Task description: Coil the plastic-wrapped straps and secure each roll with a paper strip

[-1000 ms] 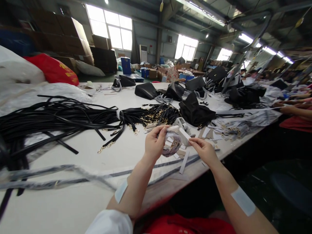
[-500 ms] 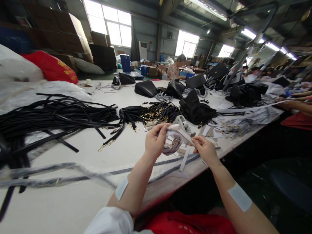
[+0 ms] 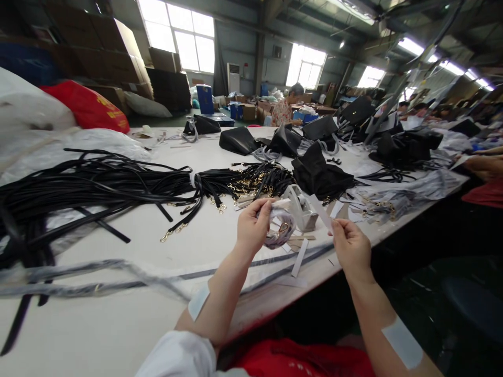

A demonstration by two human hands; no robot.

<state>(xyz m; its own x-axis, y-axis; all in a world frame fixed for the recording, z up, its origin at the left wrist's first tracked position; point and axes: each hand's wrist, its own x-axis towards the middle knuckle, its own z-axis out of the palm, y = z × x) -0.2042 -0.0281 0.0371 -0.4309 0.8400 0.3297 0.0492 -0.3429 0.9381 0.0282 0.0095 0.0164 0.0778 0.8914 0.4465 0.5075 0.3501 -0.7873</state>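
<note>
My left hand [image 3: 253,225] is closed on a coiled strap [image 3: 281,238] wrapped in clear plastic, with a gold clasp showing inside the ring. A short white strip [image 3: 281,203] sticks out at the top of the coil by my thumb. In a pinch between thumb and fingers, my right hand [image 3: 349,243] holds a white paper strip [image 3: 321,210] by its lower end, apart from the coil. Just behind both hands stands a grey tape dispenser [image 3: 305,217] on the table. Loose strips, among them a white strip [image 3: 299,257], lie below it.
A bundle of black straps [image 3: 98,183] with gold clasps spreads over the left of the table [image 3: 149,324]. Plastic-wrapped straps [image 3: 118,267] cross in front. Black bags [image 3: 322,173] stand behind. At the right edge another person's hand [image 3: 481,165] reaches in.
My right hand has moved right, drawing its white strip away from the coil. More of the tape dispenser now shows. My left hand keeps its hold on the coil.
</note>
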